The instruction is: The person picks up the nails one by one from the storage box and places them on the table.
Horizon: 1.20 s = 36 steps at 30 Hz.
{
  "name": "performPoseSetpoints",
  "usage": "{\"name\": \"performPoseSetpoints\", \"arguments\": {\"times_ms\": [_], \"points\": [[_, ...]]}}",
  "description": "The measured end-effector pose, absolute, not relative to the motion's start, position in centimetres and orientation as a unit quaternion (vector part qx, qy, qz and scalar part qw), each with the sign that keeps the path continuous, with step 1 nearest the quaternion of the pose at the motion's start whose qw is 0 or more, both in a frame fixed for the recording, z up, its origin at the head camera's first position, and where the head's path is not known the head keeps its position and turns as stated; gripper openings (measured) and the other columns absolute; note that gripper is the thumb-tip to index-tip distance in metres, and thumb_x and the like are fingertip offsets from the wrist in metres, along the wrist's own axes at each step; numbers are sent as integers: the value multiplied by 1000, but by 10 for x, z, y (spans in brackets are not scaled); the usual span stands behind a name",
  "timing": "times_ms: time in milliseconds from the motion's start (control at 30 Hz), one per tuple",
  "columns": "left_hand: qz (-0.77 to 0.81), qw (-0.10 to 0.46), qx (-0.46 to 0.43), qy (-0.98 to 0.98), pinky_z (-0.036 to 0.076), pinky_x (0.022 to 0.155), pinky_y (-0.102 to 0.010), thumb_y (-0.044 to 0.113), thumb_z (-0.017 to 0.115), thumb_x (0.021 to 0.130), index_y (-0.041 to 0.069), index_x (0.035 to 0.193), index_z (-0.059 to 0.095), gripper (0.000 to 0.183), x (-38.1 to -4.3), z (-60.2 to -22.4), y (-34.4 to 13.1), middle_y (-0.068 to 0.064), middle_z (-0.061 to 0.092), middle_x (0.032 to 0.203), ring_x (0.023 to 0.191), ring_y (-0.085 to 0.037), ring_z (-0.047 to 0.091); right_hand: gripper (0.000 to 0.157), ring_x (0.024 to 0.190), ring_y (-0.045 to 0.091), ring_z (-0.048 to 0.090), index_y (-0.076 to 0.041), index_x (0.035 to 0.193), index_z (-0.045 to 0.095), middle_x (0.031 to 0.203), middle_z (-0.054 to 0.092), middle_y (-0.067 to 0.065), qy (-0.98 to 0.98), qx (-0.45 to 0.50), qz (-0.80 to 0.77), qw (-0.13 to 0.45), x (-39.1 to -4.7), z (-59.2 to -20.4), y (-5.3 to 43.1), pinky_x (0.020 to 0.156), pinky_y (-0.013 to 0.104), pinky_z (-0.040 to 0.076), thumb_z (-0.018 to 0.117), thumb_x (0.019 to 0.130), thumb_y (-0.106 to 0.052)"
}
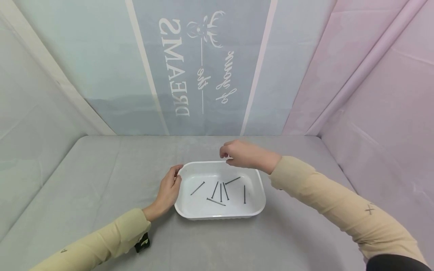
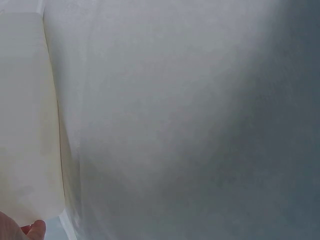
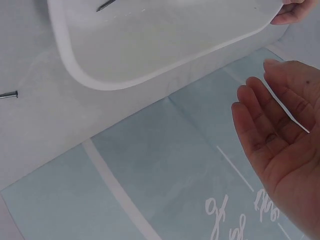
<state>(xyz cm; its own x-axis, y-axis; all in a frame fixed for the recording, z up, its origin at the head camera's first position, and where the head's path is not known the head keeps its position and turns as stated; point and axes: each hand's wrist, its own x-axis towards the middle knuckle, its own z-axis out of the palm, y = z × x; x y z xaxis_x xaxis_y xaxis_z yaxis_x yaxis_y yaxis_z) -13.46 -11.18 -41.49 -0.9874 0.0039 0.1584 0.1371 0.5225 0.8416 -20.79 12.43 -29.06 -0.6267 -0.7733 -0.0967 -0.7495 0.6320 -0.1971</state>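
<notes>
A shallow white tray (image 1: 234,211) holds several dark nails (image 1: 221,192) scattered across its bottom. My left hand (image 1: 168,191) grips the tray at its left end, fingers at the upper left corner of the rim; that hand (image 2: 34,231) shows only partly in the left wrist view. Over the tray's far rim hovers my right hand (image 1: 244,154), fingers loosely bent. From the right wrist view, this hand (image 3: 285,130) has relaxed fingers and nothing in its palm. One loose nail (image 3: 9,94) lies outside the tray there, mostly beyond the frame edge.
The tray stands on a grey cloth-covered table (image 1: 112,173). Behind it rises a blue-grey printed backdrop (image 1: 210,124); a pale wall (image 1: 30,124) closes the left side and a pinkish wall (image 1: 383,131) the right.
</notes>
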Motion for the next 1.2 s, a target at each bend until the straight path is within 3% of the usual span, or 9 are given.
{"name": "performPoseSetpoints", "arguments": {"times_ms": [1200], "points": [[-492, 69, -47, -866, 43, 87, -43, 4, 35, 94, -3, 127, 42, 35, -135, -418, -117, -19, 52, 119, 105, -29, 52, 20, 88, 16, 57, -3, 102, 65, 98, 62, 6, 877, -460, -39, 133, -188, -313, 69, 76, 26, 47, 63, 82, -1]]}}
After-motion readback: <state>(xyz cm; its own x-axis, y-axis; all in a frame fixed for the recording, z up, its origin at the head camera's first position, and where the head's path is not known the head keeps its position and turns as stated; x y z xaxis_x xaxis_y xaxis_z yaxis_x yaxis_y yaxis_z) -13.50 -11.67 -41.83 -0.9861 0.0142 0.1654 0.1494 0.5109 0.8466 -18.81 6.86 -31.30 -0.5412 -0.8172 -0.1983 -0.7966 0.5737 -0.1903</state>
